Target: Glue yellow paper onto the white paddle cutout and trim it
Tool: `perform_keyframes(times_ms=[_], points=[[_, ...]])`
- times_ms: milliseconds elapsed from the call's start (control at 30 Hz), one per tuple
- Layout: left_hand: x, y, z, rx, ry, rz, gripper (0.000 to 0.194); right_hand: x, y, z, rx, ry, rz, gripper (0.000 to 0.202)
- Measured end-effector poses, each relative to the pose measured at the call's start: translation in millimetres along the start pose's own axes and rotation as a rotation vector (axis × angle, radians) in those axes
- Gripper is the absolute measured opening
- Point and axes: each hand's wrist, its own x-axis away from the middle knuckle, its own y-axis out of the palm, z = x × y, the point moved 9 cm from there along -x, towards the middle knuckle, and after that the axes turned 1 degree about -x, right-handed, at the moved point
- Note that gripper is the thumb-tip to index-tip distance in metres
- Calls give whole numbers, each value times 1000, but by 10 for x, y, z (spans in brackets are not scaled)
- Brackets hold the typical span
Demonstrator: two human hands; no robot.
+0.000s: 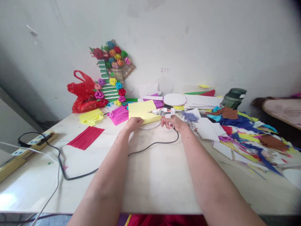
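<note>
My right hand [173, 122] is closed around the handle of a white glue gun [164, 111] with a coloured pattern. Its nozzle points left, over a sheet of yellow paper [141, 110]. At the near left corner of that sheet, my left hand [134, 123] grips the edge with its fingers closed; the fingertips are partly hidden. The paper's near edge looks folded or curled up. Below it shows the rim of a pale round piece [150, 126]. A black cord [152, 143] runs from the glue gun across the table to the left.
On the left lie a red paper piece [86, 138], a yellow crepe piece [91, 117] and a power strip [35, 146]. Paper-flower crafts [110, 84] and a red plastic bag [83, 94] stand behind. Paper scraps [249, 135] and a dark green bottle [234, 99] are on the right.
</note>
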Motion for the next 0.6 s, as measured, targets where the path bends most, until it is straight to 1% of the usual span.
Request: perform_keyframes(times_ms=[167,333,600], points=[[3,-12,-16,36,-11,13,35,73,-21,52,43,52,-96,35],[3,-16,-28,72,-19,16,34,80,-25,192,113,148,-101,34],[-7,-4,-76,116,-38,26,35,-8,44,341,181,237,-112,37]])
